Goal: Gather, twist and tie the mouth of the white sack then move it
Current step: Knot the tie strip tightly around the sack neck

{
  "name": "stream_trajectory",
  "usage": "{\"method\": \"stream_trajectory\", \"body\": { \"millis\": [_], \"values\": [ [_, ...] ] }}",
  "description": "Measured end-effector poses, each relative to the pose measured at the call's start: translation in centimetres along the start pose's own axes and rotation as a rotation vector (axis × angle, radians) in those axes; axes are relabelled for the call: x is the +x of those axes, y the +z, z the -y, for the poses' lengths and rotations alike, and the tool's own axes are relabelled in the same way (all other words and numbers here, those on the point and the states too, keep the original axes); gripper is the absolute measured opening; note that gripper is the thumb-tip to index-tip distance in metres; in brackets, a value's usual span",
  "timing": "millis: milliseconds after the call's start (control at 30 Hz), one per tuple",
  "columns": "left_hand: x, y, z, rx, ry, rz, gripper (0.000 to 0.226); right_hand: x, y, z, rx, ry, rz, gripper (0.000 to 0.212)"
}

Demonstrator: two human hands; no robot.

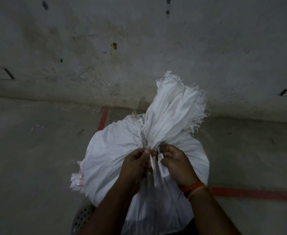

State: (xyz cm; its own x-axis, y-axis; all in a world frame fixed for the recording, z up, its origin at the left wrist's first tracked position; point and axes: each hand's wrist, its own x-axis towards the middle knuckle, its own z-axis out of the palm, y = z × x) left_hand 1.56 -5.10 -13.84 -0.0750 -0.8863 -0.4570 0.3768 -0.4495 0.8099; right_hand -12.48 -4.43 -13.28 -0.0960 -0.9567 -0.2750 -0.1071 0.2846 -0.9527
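A full white woven sack [115, 153] stands in front of me on the floor. Its mouth [175, 109] is gathered into a pleated bunch that fans upward, with a frayed top edge. At the pinched neck, a white plastic tie strip [152, 161] wraps the bunch. My left hand [136, 165] pinches one end of the tie just below the neck. My right hand [176, 163] holds the other end, where a small white tag [162, 165] hangs. An orange thread band circles my right wrist.
The sack sits on a dull concrete floor [37, 150] beside a stained wall [105, 48]. Red tape lines [258, 193] run across the floor to the right and behind the sack. A perforated grey stool edge [82, 216] shows at the lower left. A shiny wrapper [76, 181] lies by the sack.
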Motion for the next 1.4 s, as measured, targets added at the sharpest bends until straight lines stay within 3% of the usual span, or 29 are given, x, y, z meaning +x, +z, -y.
{"method": "stream_trajectory", "body": {
  "millis": [233,500,1400],
  "values": [
    [0.0,0.6,0.4,-0.094,0.03,-0.003,0.014,-0.3,-0.2,0.3,0.039,-0.048,0.089,0.046],
    [0.3,1.0,0.5,-0.316,0.087,-0.064,0.016,0.1,-0.4,0.1,-0.004,-0.052,0.058,0.05],
    [0.0,1.6,0.3,-0.322,0.067,-0.089,0.012,-0.2,-0.4,0.4,0.004,-0.146,0.069,0.059]
  ]
}}
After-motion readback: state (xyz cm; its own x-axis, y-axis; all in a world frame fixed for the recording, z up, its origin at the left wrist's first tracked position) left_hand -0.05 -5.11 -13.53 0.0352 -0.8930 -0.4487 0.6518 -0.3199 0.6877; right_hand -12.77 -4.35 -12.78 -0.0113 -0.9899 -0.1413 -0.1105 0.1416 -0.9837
